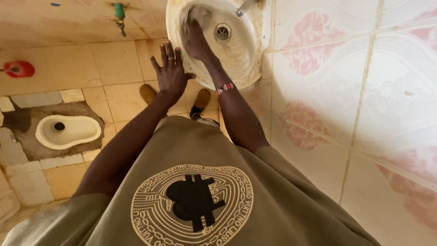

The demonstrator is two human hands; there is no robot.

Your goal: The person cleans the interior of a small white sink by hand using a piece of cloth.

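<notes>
I look straight down at a stained white wash basin (248, 50) fixed to a tiled wall. My right hand (195, 38) reaches into the bowl and presses a blurred pale cloth or sponge (195, 13) against its inner left side, near the metal drain (222, 32). A beaded bracelet (225, 88) circles that wrist. My left hand (169, 70) hovers flat with fingers spread just left of the basin's rim, holding nothing; a ring sits on one finger. A metal tap (246, 6) juts over the bowl at the top.
A white squat toilet pan (68, 131) is set in the beige tiled floor at the left. A green wall valve (119, 17) and a red round object (18, 69) lie further off. My brown shoes (148, 94) stand below the basin. Pink patterned wall tiles (364, 91) fill the right.
</notes>
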